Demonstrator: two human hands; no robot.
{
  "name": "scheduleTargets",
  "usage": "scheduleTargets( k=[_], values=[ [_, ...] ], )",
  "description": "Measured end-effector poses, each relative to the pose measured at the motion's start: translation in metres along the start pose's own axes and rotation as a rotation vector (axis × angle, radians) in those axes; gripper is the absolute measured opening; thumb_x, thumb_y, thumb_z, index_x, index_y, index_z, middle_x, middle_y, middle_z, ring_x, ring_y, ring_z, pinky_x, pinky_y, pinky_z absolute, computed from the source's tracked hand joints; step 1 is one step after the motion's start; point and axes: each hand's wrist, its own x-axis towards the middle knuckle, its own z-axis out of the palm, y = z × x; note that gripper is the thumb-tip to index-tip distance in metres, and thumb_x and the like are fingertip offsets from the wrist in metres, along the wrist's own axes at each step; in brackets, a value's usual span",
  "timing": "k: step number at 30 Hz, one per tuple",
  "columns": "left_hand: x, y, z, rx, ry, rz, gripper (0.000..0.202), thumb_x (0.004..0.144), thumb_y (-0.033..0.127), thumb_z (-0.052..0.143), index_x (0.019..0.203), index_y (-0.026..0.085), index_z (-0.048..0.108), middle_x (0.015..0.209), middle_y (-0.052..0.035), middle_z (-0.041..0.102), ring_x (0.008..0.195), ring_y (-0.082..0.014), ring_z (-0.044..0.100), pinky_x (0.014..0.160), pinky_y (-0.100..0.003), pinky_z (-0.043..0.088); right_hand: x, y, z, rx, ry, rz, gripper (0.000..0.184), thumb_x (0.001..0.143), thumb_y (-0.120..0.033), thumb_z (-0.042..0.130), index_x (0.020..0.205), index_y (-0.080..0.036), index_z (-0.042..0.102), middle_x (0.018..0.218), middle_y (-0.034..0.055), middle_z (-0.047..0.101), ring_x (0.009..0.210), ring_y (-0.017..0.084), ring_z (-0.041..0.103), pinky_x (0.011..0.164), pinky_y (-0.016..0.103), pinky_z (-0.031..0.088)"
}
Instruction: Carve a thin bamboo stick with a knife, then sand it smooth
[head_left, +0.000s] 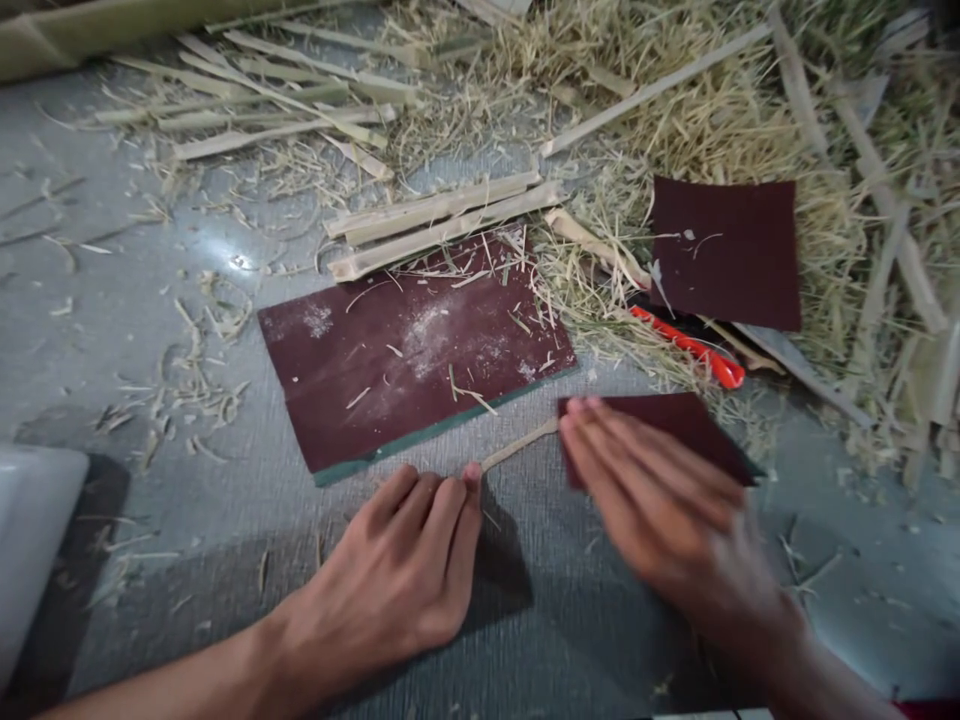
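My left hand (416,560) is closed, pinching the near end of a thin bamboo strip (517,447) low over the table. The strip runs up and right to my right hand (667,500). A dark red piece of sandpaper (671,412) lies under the fingers of that hand, pressed over the strip's far end, which is hidden. Slight motion blur softens the right hand. Beyond both hands rests a larger sandpaper sheet (367,375), dusted with pale powder and shavings, its lower edge showing a green backing.
Split bamboo pieces (450,225) lie across the large sheet's top edge. Another sandpaper square (727,250) sits on a heap of shavings (637,120) at right. Near it is a red-handled tool (690,347). A white object (34,530) stands at the left edge.
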Motion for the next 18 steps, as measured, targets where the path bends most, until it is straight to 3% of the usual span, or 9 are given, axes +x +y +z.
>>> scheduleTargets(
  k=[2, 3, 5, 8, 13, 18],
  values=[
    [0.000, 0.000, 0.001, -0.005, 0.000, 0.000, 0.021, 0.085, 0.000, 0.043, 0.095, -0.007, 0.060, 0.066, -0.0110, 0.061, 0.055, -0.0211, 0.058, 0.046, -0.035, 0.050, 0.001, -0.002, -0.001, 0.083, 0.014, -0.082, 0.034, 0.085, 0.000, 0.036, 0.107, 0.002, 0.062, 0.112, 0.0180, 0.062, 0.108, 0.027, 0.059, 0.089, 0.036, 0.054],
    [0.000, 0.000, 0.001, -0.007, 0.005, -0.002, 0.022, 0.085, 0.000, 0.042, 0.095, -0.007, 0.060, 0.066, -0.0108, 0.061, 0.055, -0.0209, 0.058, 0.046, -0.035, 0.050, 0.001, -0.003, -0.001, 0.113, 0.017, -0.082, 0.038, 0.085, 0.001, 0.031, 0.107, 0.000, 0.062, 0.114, 0.0164, 0.061, 0.110, 0.025, 0.057, 0.090, 0.034, 0.053],
    [0.000, 0.000, 0.002, -0.001, 0.006, -0.008, 0.021, 0.084, 0.000, 0.044, 0.096, -0.007, 0.060, 0.065, -0.0095, 0.060, 0.054, -0.0203, 0.058, 0.045, -0.034, 0.049, 0.001, -0.002, -0.001, 0.107, 0.006, -0.011, 0.034, 0.085, 0.001, 0.038, 0.109, -0.003, 0.062, 0.114, 0.0139, 0.062, 0.109, 0.023, 0.059, 0.091, 0.033, 0.053],
    [0.000, 0.000, 0.002, 0.018, -0.004, 0.000, 0.020, 0.084, 0.000, 0.046, 0.097, -0.007, 0.059, 0.065, -0.0090, 0.060, 0.054, -0.0199, 0.057, 0.045, -0.034, 0.049, 0.001, -0.004, 0.002, 0.033, -0.002, 0.025, 0.031, 0.083, 0.000, 0.045, 0.110, -0.001, 0.061, 0.114, 0.0169, 0.062, 0.107, 0.026, 0.059, 0.090, 0.036, 0.054],
    [-0.001, 0.001, 0.001, -0.008, 0.019, -0.002, 0.025, 0.086, -0.001, 0.037, 0.092, -0.005, 0.060, 0.070, -0.0129, 0.063, 0.059, -0.0216, 0.061, 0.047, -0.034, 0.051, 0.004, -0.020, 0.007, 0.182, 0.025, -0.065, 0.040, 0.081, 0.001, 0.033, 0.108, 0.002, 0.062, 0.117, 0.0183, 0.059, 0.114, 0.027, 0.054, 0.094, 0.037, 0.051],
    [-0.002, 0.002, 0.001, 0.002, -0.002, -0.006, 0.022, 0.085, 0.000, 0.043, 0.099, -0.008, 0.058, 0.067, -0.0114, 0.062, 0.056, -0.0211, 0.060, 0.047, -0.034, 0.051, 0.001, -0.019, 0.004, -0.036, -0.002, 0.054, 0.034, 0.082, -0.001, 0.044, 0.111, -0.001, 0.061, 0.115, 0.0173, 0.061, 0.108, 0.026, 0.059, 0.091, 0.035, 0.052]
  ],
)
